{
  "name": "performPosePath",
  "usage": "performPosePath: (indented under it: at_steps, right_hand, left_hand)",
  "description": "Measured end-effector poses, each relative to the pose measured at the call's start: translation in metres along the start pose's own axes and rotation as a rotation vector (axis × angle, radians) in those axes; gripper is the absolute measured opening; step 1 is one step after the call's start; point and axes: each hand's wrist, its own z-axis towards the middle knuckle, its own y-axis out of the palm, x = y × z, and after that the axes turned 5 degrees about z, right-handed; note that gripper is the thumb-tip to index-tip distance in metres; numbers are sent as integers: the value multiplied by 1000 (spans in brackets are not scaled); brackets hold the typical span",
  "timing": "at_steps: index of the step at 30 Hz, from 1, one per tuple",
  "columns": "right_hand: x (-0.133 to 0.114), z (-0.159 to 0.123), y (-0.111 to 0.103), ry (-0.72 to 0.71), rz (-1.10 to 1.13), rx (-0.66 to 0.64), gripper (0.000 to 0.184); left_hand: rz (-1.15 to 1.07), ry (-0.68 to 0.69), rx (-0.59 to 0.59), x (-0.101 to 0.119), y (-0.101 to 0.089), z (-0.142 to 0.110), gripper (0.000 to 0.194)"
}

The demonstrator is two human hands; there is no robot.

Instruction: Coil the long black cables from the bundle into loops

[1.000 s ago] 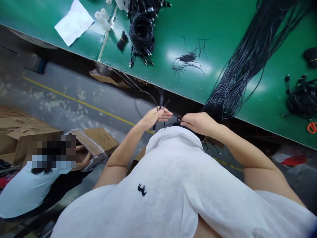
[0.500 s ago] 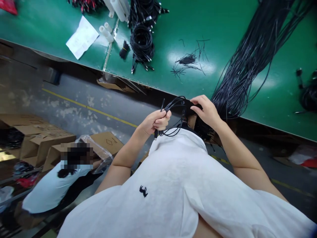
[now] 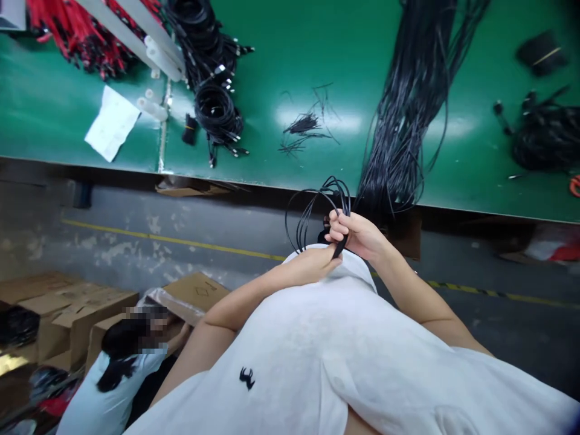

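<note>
A loosely coiled black cable point(image 3: 304, 222) is held in front of my waist, just off the table edge. My right hand point(image 3: 351, 232) is closed around the gathered side of the loops, with its fingers curled over the strands. Right below it, my left hand point(image 3: 319, 264) is closed on the lower part of the same coil, near a thick black end. Its fingertips are partly hidden. On the table beyond lie a small pile of short black ties point(image 3: 303, 124) and a long bundle of loose black cables point(image 3: 403, 121) hanging towards the edge.
The green table point(image 3: 263, 160) runs across the top. On it are finished cable coils point(image 3: 217, 112), a white paper point(image 3: 112, 124), white rolls point(image 3: 151, 109), red-and-black cables point(image 3: 90, 36) and another black coil point(image 3: 544, 136). A person point(image 3: 113, 374) is at lower left near cardboard boxes point(image 3: 86, 314).
My right hand has moved left and closed on the coil, where it was open and apart before. My left hand has shifted right to meet it. The view has turned slightly.
</note>
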Motion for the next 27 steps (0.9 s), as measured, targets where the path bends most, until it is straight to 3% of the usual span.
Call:
performPosePath:
  at_steps: [4, 7, 10, 16, 19, 23, 27]
  right_hand:
    - [-18, -22, -1, -105, 25, 13, 38]
    - [-40, -33, -5, -309, 6, 155, 33]
    - [-65, -39, -17, -467, -171, 302, 32]
    - [-93, -51, -26, -443, -601, 550, 55]
    - [-101, -56, -24, -450, -462, 589, 47]
    - [-120, -71, -33, -572, -85, 473, 28]
    - [-161, -118, -59, -632, -19, 485, 25]
  left_hand:
    - [3, 127, -19, -6, 0, 13, 26]
    - [-83, 207, 27, -7, -17, 30, 28]
    - [-163, 201, 88, -1, -34, 49, 30]
    - [-278, 236, 34, 18, -44, 75, 31]
    - [-210, 300, 25, 23, -44, 88, 36]
    - [-84, 409, 17, 24, -45, 109, 46]
    - [7, 289, 37, 11, -49, 124, 51]
